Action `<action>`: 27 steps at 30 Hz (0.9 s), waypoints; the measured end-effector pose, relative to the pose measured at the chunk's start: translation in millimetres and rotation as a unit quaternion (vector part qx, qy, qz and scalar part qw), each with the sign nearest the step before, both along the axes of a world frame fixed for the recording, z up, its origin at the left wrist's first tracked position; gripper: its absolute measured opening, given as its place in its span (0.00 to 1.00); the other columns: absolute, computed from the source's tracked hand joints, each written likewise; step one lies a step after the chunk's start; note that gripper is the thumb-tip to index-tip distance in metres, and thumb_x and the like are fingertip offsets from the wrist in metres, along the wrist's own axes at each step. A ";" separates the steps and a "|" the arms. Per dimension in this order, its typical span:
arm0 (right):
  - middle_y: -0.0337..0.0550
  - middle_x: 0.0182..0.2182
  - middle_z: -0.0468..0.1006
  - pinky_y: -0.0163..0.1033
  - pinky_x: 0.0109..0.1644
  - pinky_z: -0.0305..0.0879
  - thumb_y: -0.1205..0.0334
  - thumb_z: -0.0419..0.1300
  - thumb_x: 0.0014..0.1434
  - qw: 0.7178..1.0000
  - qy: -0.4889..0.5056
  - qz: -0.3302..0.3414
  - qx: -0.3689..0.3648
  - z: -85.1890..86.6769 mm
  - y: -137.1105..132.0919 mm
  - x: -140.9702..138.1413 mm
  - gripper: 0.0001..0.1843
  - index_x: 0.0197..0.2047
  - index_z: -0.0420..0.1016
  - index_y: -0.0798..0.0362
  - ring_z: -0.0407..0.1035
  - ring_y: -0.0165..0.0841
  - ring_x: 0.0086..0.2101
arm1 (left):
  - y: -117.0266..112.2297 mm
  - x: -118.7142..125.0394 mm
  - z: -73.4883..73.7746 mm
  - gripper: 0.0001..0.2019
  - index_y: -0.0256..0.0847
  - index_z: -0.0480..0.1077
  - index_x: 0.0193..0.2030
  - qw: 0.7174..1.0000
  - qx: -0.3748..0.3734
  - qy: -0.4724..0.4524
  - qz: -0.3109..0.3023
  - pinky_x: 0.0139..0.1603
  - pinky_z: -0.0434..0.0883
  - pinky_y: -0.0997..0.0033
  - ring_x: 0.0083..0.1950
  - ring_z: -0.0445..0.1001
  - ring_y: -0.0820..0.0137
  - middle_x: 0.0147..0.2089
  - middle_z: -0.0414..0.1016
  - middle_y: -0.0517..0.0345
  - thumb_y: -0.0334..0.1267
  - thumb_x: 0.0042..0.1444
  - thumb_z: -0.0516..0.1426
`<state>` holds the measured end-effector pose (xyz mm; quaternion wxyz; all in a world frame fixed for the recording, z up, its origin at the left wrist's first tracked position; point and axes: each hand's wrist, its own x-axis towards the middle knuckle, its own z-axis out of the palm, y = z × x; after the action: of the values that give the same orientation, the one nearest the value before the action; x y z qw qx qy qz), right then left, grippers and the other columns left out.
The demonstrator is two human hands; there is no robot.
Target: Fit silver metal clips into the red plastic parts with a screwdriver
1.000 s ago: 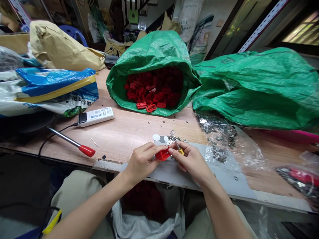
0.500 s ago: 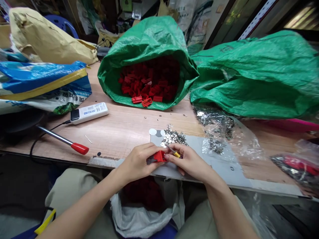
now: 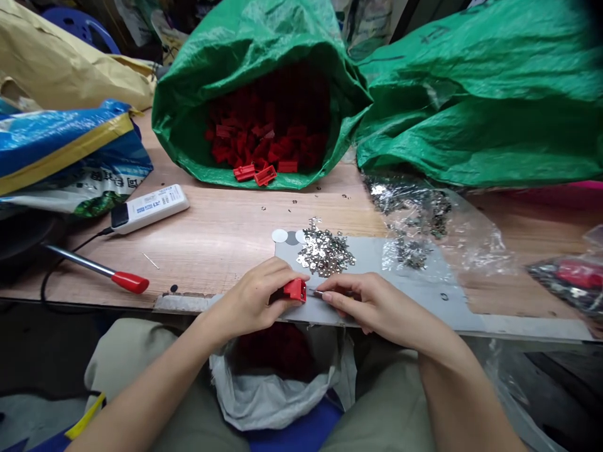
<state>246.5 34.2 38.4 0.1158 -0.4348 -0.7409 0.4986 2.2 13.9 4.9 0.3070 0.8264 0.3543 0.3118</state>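
My left hand (image 3: 257, 300) pinches a small red plastic part (image 3: 295, 289) at the front edge of the wooden table (image 3: 226, 232). My right hand (image 3: 365, 302) holds a thin metal-tipped tool (image 3: 316, 292) whose tip touches the part's right side; the handle is hidden in my fingers. Just beyond both hands lies a pile of small shiny metal pieces (image 3: 326, 252) on a grey sheet (image 3: 377, 276).
An open green sack (image 3: 198, 94) holds many red parts (image 3: 264, 132); a second green sack (image 3: 480, 94) lies at right. A clear bag of metal pieces (image 3: 414, 213), a white remote (image 3: 149, 208), a red-handled screwdriver (image 3: 101, 272) and a grey bag (image 3: 277, 389) between my knees are nearby.
The view has tilted down. Both hands have sunk toward the table's front edge. The tool lies flatter now, its yellow handle hidden, its tip against the red part.
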 end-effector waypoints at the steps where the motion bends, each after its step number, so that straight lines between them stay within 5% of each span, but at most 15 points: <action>1: 0.37 0.24 0.76 0.31 0.23 0.59 0.56 0.57 0.65 1.000 -0.002 -0.003 0.016 -0.9 -0.6 -1.2 0.12 0.40 0.82 0.49 0.66 0.28 0.21 | 0.2 0.0 0.0 0.17 0.40 0.70 0.57 1.000 0.000 -0.001 -0.002 0.49 0.71 0.63 0.48 0.72 0.64 0.45 0.74 0.49 0.30 0.61 0.59; 8: 0.42 0.39 0.85 0.38 0.41 0.69 0.63 0.61 0.61 0.989 -0.034 -0.020 0.144 -6.9 -6.0 -5.4 0.11 0.44 0.84 0.47 0.77 0.39 0.38 | 1.1 0.0 1.2 0.17 0.41 0.71 0.57 1.000 -0.001 -0.011 -0.002 0.49 0.72 0.62 0.47 0.72 0.64 0.44 0.75 0.50 0.31 0.61 0.59; 14: 0.41 0.36 0.84 0.37 0.39 0.67 0.66 0.61 0.60 0.973 -0.071 -0.017 0.220 -9.1 -8.6 -8.7 0.10 0.41 0.84 0.47 0.76 0.37 0.35 | 0.8 0.4 2.0 0.17 0.40 0.71 0.56 1.000 -0.005 -0.005 0.003 0.49 0.72 0.62 0.48 0.72 0.63 0.44 0.75 0.50 0.30 0.60 0.60; 27: 0.42 0.30 0.81 0.35 0.35 0.62 0.71 0.58 0.59 0.973 -0.061 0.021 0.223 -7.1 -7.1 -16.0 0.09 0.34 0.80 0.51 0.73 0.34 0.31 | 5.1 0.8 2.4 0.18 0.43 0.72 0.56 1.000 0.004 -0.004 -0.012 0.51 0.72 0.63 0.50 0.73 0.64 0.47 0.76 0.51 0.30 0.59 0.61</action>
<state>230.5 27.1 31.4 0.1544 -0.4122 -0.8479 0.2956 3.0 19.0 7.2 0.3090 0.8305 0.3424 0.3124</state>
